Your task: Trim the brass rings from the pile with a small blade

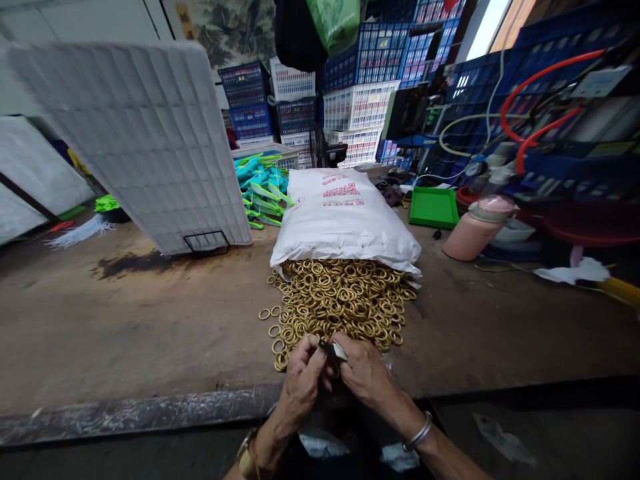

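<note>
My left hand (304,373) is closed, thumb against fingers, on what looks like a gold-coloured ring, mostly hidden by the fingers. Pinched in my right hand (364,371) is a small flat pale-grey piece (340,351), perhaps a blade; its exact kind is unclear. Both hands meet at the table's front edge, fingertips almost touching. Just beyond them spreads a heap of gold-coloured rings (345,300), spilling from the mouth of a white sack (345,220) with red print that lies on its side.
At left on the wooden table (200,333) a grey ribbed panel (135,140) stands upright. Green and turquoise plastic pieces (263,183) lie beside the sack. To the right are a green tray (434,208) and a pink bottle (475,230). Stacked crates (357,107) rise behind.
</note>
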Available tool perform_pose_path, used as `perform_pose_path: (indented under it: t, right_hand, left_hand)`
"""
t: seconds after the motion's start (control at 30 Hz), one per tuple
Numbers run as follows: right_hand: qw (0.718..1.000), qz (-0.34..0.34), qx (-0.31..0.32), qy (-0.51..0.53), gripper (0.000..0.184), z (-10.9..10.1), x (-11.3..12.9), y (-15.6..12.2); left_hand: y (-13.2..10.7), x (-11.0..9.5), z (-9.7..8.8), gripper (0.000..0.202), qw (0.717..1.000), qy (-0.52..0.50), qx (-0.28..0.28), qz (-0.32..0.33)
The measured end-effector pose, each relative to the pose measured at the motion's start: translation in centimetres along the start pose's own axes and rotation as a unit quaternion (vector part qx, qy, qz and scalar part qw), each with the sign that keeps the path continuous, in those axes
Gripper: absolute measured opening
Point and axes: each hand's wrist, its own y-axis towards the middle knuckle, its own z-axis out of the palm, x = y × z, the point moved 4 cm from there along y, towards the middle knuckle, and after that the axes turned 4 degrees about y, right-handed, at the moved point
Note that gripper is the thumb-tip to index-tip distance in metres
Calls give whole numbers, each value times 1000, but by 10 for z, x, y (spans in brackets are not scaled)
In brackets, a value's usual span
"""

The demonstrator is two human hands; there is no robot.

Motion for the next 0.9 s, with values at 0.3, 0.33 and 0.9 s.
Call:
perform_pose_path:
  t: [0.3,0.33,0.9]
  right_hand:
    - [994,16,31,-99,21,2,0,3]
    - [993,19,29,-111,20,1,1,5]
    - [957,-155,88,-228,29,83,75,122]
  left_hand:
    - [-36,-29,0,31,999,27,8,39]
    - [-44,-35,2,31,999,14,30,36]
    - [-69,11,-97,22,920,-358,-139,-73]
